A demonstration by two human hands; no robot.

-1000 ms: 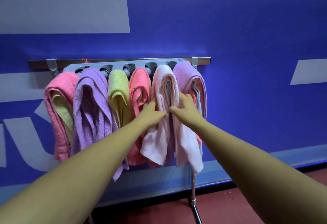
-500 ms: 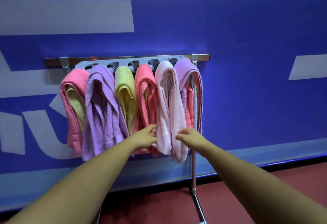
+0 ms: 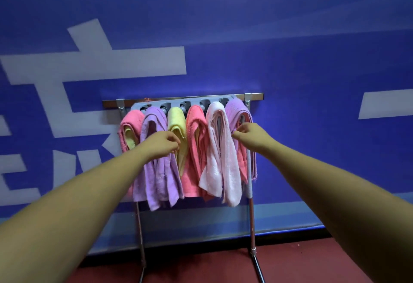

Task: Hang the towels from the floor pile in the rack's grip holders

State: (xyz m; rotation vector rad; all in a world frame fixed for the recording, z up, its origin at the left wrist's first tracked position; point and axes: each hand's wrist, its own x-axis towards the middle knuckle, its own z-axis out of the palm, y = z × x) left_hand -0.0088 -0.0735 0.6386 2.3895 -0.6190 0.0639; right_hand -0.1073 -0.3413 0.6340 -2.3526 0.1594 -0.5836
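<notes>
Several towels hang side by side from the grey grip-holder strip (image 3: 178, 104) of the rack: pink (image 3: 131, 121), purple (image 3: 156, 175), yellow (image 3: 176, 119), coral (image 3: 196, 148), pale pink (image 3: 220, 148) and another purple one (image 3: 237, 109) at the right end. My left hand (image 3: 162, 145) hovers in front of the purple and yellow towels, fingers loosely curled, gripping nothing I can see. My right hand (image 3: 251, 135) floats at the pale pink towel's right edge, fingers loosely curled too. The floor pile is out of view.
The rack stands on two metal legs (image 3: 251, 226) against a blue wall with white markings (image 3: 111, 63). A steel crossbar (image 3: 254, 96) tops the rack. Red floor (image 3: 201, 267) runs along the bottom.
Both hands have left the lower end of the pale pink towel, risen and spread apart. The view has pulled back, so the rack looks smaller.
</notes>
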